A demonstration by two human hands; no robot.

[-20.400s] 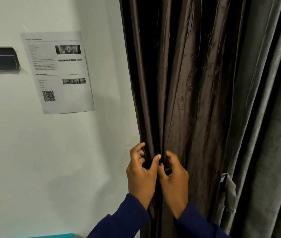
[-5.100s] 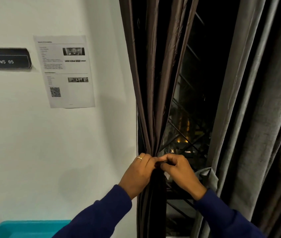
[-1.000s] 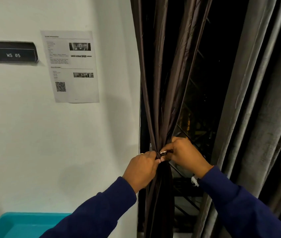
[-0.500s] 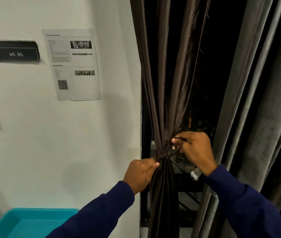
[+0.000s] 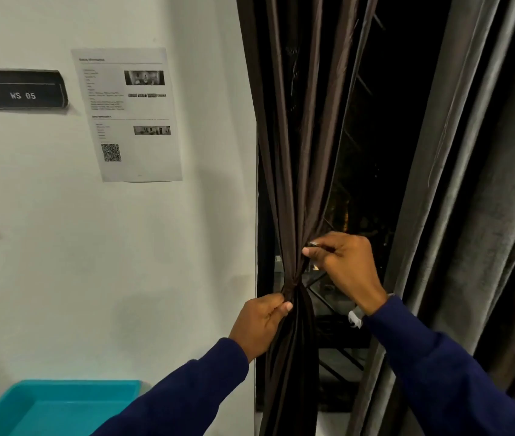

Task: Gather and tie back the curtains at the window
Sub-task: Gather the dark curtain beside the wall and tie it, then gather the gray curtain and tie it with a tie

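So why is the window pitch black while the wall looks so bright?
Head view: indoor light falls evenly on the white wall, while the window shows night outside with faint distant lights; the brown curtain catches some sheen; wide-angle distortion tilts the paper notice.

between the gathered brown curtain [image 5: 294,190] and the grey curtain [image 5: 457,190] lies an open gap, backed by the window grille [image 5: 328,297]. the white wall [image 5: 187,247] closes the left; a teal tray [image 5: 61,404] sits below.
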